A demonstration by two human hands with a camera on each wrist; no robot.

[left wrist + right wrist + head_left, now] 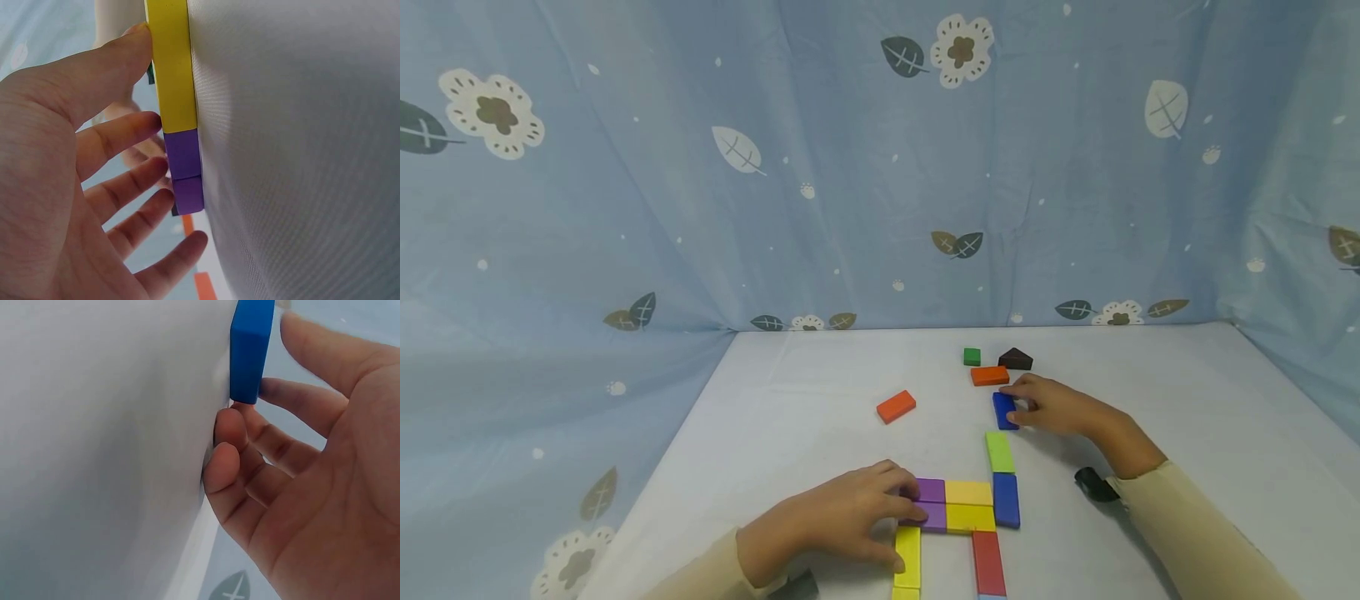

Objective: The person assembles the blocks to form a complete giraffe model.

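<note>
On the white table, my left hand [853, 518] rests its spread fingertips along two purple blocks [933, 490]; its thumb touches a yellow block [907, 567] standing in line below them. In the left wrist view the fingers are loosely bent against the row's side, around nothing. Farther out, my right hand [1051, 406] has its thumb and index finger about a dark blue block [1004, 411] lying flat. From the right wrist view, the index fingertip meets the end of the blue block [249, 356] with the thumb close above, and the other fingers are curled near the table.
Beside the purple pair lie pale yellow [968, 492] and yellow blocks [970, 519], bordered by another blue block [1006, 500], a lime one [999, 452] and a red one [988, 563]. Loose orange blocks [897, 407], a green block [972, 357] and a dark triangular block [1015, 359] lie farther back.
</note>
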